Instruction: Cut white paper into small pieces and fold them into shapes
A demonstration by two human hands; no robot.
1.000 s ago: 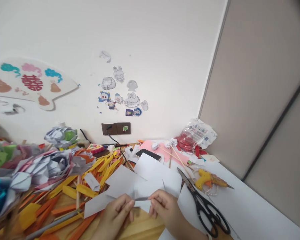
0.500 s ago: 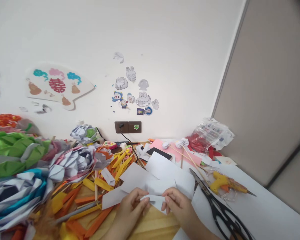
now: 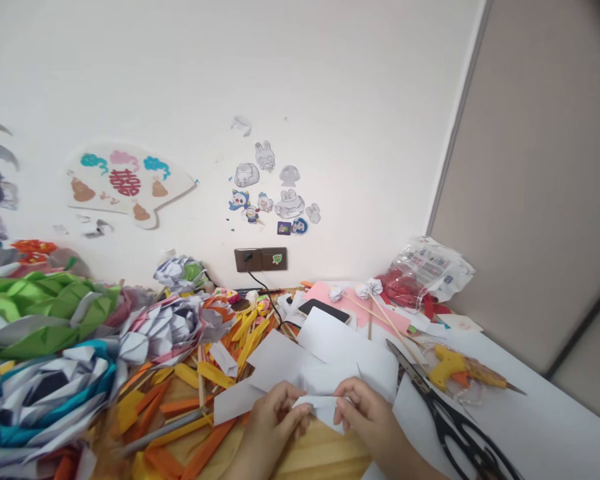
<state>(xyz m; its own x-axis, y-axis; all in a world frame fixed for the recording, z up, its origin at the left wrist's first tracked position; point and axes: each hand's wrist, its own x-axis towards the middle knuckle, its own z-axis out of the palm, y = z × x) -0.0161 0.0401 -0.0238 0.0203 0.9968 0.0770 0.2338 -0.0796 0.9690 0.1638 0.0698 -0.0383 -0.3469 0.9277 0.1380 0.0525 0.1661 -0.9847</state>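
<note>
Between my two hands is a small folded piece of white paper (image 3: 323, 403), held over the wooden tabletop near the front. My left hand (image 3: 279, 415) pinches its left end between thumb and fingers. At the right end, the thumb and fingers of my right hand (image 3: 364, 415) are closed on the same paper. Just beyond my hands lie larger white paper sheets (image 3: 347, 341), overlapping one another. A pair of black-handled scissors (image 3: 443, 413) rests to the right of my right hand, on white paper.
Folded yellow and orange paper strips (image 3: 200, 447) cover the left side, beside large paper flowers (image 3: 55, 393). A phone (image 3: 325, 311) lies behind the sheets. Right of the scissors is a yellow glue gun (image 3: 467, 369). A plastic bag (image 3: 430, 270) stands against the wall.
My fingers have shifted slightly on the paper, which now looks narrower and flatter between them. The whole view has moved a little, so everything sits slightly further right and lower.
</note>
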